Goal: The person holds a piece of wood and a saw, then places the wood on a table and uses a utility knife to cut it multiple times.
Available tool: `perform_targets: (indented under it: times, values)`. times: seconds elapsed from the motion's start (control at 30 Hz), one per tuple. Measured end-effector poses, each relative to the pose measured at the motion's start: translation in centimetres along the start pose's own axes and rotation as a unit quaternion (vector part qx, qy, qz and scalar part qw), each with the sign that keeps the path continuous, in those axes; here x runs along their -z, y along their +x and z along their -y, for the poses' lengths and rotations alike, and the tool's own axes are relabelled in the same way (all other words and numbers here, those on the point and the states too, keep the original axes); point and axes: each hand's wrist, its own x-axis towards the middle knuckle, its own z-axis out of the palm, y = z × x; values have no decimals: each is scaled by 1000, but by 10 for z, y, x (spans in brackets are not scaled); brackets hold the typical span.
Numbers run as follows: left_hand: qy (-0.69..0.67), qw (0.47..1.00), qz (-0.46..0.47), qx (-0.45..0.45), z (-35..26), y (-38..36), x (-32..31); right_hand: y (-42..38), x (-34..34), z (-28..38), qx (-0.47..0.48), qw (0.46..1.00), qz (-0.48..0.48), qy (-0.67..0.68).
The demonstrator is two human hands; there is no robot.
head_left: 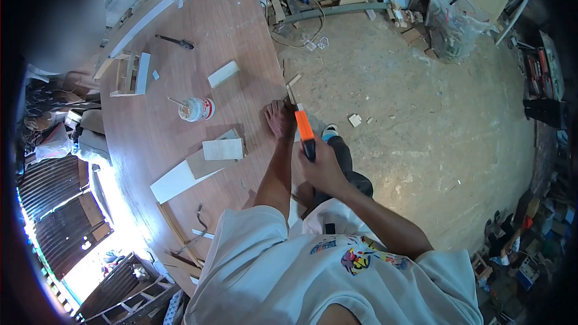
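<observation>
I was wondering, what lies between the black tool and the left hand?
A pale block lies between the black tool and the left hand, in the head view.

The head camera is looking forward and down over the person's shirt (337, 265), facing the left hand (280, 120) and right hand (322, 168) from nearby, and widely taking in desk (150, 138) and floor (433, 132).

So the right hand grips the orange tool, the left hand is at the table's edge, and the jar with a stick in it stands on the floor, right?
Not quite: the head view shows the jar on the table. The rest holds: the stick is in it, the right hand grips the orange tool, and the left hand is at the table's edge.
</observation>
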Motion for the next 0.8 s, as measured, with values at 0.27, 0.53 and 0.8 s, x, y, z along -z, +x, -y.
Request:
perform_targets:
  times: [0.27, 0.53, 0.8]
  values:
    - [26, 996, 88, 23, -4, 7, 8, 22, -12, -49, 25, 999, -22, 2]
    - [9, 998, 58, 34, -9, 13, 11, -26, 7, 18, 0, 1000, -10, 29]
    - [-16, 996, 84, 19, -4, 14, 12, 27, -12, -59, 26, 999, 28, 12]
